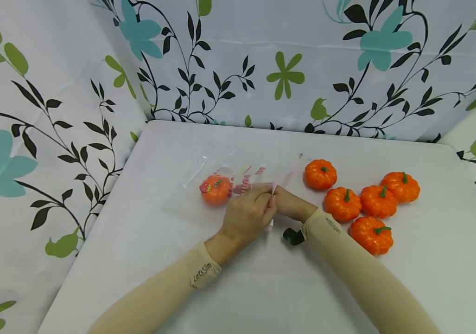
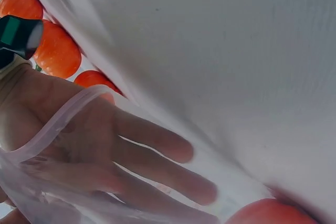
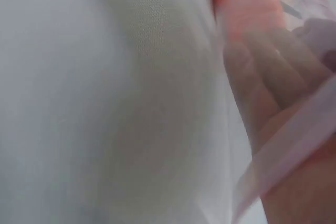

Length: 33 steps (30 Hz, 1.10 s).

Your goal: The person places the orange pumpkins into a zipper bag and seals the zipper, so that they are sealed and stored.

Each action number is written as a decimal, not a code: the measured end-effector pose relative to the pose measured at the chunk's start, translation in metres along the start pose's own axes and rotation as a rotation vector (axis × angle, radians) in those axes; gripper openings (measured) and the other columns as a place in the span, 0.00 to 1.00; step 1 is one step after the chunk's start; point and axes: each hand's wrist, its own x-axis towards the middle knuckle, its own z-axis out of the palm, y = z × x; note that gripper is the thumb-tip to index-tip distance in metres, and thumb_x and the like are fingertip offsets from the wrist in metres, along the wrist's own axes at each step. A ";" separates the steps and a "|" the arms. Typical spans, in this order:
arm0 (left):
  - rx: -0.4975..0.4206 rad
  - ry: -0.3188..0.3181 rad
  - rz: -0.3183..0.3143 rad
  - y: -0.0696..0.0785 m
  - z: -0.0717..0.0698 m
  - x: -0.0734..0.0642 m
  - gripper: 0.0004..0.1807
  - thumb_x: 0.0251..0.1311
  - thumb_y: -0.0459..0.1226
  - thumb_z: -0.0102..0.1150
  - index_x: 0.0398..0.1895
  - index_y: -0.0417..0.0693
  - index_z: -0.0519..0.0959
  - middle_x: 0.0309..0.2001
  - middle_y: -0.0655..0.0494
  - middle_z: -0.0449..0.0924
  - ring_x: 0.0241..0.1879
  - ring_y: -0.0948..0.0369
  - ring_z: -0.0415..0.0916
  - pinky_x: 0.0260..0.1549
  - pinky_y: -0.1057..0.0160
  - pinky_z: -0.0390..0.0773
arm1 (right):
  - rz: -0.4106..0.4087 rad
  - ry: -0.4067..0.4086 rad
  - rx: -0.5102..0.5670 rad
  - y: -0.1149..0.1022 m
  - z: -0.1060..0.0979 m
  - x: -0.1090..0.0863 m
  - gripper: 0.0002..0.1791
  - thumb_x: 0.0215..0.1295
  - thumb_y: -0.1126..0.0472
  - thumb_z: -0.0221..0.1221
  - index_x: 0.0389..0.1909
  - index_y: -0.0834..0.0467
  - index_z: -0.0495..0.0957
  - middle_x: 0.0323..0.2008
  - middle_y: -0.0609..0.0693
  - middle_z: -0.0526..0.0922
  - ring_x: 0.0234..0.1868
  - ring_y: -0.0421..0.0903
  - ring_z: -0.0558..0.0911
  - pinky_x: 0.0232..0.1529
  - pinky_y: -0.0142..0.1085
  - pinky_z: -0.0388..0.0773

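Note:
A clear plastic bag [image 1: 192, 185] with pink print lies on the table, holding one small orange pumpkin [image 1: 216, 191]. At the bag's mouth my left hand [image 1: 244, 213] grips the pinkish edge. My right hand [image 1: 292, 203] reaches through that mouth; in the head view its fingers are hidden behind my left hand. The left wrist view shows the right hand [image 2: 121, 156] inside the film, fingers straight and spread, holding nothing. In the right wrist view, the bag's edge strip [image 3: 294, 145] crosses the palm, and the fingertips lie close to the bagged pumpkin [image 3: 249, 3].
Several more orange pumpkins with green stems, such as the nearest one [image 1: 343, 204], sit in a cluster right of my right hand. A black device [image 1: 293, 236] sits at my right wrist. A patterned curtain [image 1: 229, 60] hangs behind the white table [image 1: 238, 287].

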 end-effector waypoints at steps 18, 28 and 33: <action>-0.012 -0.039 -0.060 0.003 0.005 0.003 0.03 0.54 0.30 0.66 0.28 0.39 0.87 0.36 0.50 0.88 0.32 0.57 0.87 0.32 0.62 0.86 | -0.020 0.325 -0.562 -0.036 -0.071 -0.126 0.33 0.68 0.47 0.64 0.73 0.50 0.70 0.69 0.50 0.72 0.71 0.57 0.68 0.67 0.61 0.64; -0.014 -0.033 -0.064 0.005 0.009 0.002 0.02 0.50 0.30 0.68 0.28 0.39 0.87 0.36 0.50 0.88 0.32 0.56 0.87 0.30 0.61 0.86 | 0.223 0.420 -0.685 -0.037 -0.105 -0.189 0.67 0.43 0.34 0.76 0.82 0.46 0.48 0.78 0.61 0.54 0.72 0.71 0.58 0.57 0.77 0.59; -0.012 -0.043 -0.066 0.006 0.010 0.003 0.02 0.51 0.31 0.69 0.26 0.40 0.86 0.36 0.50 0.88 0.32 0.56 0.87 0.30 0.61 0.86 | 0.270 0.414 -0.649 -0.024 -0.112 -0.207 0.68 0.42 0.34 0.76 0.81 0.53 0.52 0.75 0.63 0.59 0.68 0.71 0.63 0.56 0.74 0.64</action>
